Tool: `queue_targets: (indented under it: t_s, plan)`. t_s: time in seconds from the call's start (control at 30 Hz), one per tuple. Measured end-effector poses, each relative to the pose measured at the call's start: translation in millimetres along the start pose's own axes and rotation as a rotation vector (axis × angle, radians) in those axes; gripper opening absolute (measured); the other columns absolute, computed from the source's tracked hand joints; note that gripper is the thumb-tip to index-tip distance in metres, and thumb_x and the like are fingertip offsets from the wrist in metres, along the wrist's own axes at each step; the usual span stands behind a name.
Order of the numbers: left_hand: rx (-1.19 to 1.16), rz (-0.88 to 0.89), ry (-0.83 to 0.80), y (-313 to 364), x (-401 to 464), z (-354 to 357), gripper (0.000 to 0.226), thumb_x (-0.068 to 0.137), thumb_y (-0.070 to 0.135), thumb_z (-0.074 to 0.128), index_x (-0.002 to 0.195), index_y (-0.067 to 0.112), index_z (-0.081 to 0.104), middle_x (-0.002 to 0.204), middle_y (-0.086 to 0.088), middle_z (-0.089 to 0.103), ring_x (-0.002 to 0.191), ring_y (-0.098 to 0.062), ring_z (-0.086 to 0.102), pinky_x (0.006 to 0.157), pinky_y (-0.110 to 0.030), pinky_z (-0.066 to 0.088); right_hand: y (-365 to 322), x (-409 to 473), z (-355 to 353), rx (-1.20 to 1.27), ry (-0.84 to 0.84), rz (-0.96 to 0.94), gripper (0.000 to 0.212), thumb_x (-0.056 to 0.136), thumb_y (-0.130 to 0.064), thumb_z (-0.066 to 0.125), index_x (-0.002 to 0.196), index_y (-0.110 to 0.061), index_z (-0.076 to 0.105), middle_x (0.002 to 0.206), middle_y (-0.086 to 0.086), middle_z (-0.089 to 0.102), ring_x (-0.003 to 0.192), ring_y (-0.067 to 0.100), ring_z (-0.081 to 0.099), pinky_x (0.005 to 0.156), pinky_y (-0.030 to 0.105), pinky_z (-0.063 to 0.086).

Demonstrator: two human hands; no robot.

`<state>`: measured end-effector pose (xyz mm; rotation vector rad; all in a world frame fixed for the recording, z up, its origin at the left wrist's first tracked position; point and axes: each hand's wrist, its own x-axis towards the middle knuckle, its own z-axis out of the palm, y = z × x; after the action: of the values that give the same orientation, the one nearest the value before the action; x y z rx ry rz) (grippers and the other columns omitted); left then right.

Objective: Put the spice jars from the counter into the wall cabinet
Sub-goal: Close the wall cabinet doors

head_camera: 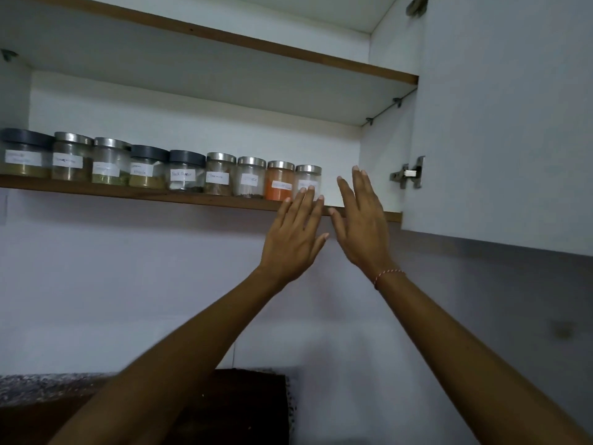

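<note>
Inspector A: Nine spice jars [160,163] are noted in one row along the front edge of the lower shelf [128,192] of the wall cabinet [199,101]. Bare shelf is recorded between the last jar [307,179] and the right side wall. The door [500,117] is seen swung open at the right.

Inspector B: The left hand [293,239] is observed flat, its grip fully spread, nothing held; its fingertips [308,191] overlap the last jar, contact not determinable. The right hand [361,223] is likewise found spread and empty, raised beside it. A strip of speckled worktop [48,385] is seen below.
</note>
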<state>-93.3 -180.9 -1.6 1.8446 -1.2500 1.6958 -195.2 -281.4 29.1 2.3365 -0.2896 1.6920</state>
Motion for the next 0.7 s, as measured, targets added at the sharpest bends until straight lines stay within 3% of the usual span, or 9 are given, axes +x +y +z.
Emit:
queue_targets:
  t_s: [0.43, 0.7]
  plan:
    - [-0.230, 0.212, 0.137, 129, 28, -79, 0.065, 0.094, 0.049, 0.026, 0.147, 0.012, 0.024, 0.152, -0.017, 0.029, 0.141, -0.029, 0.028, 0.113, -0.044, 0.024, 25, -89, -173, -0.614, 0.096, 0.181, 0.064, 0.089, -0.028, 0.053, 0.145, -0.010, 0.027, 0.152, 0.025, 0.018, 0.142, 0.036, 0.011, 0.114, 0.049, 0.017]
    - [-0.479, 0.358, 0.353, 228, 74, -159, 0.063, 0.093, 0.050, 0.025, 0.145, 0.014, 0.029, 0.150, -0.016, 0.033, 0.140, -0.029, 0.030, 0.114, -0.041, 0.021, 38, -111, -307, -0.885, 0.336, 0.345, 0.067, 0.095, -0.046, 0.040, 0.148, -0.016, 0.014, 0.153, 0.028, 0.011, 0.142, 0.040, 0.004, 0.116, 0.045, -0.005]
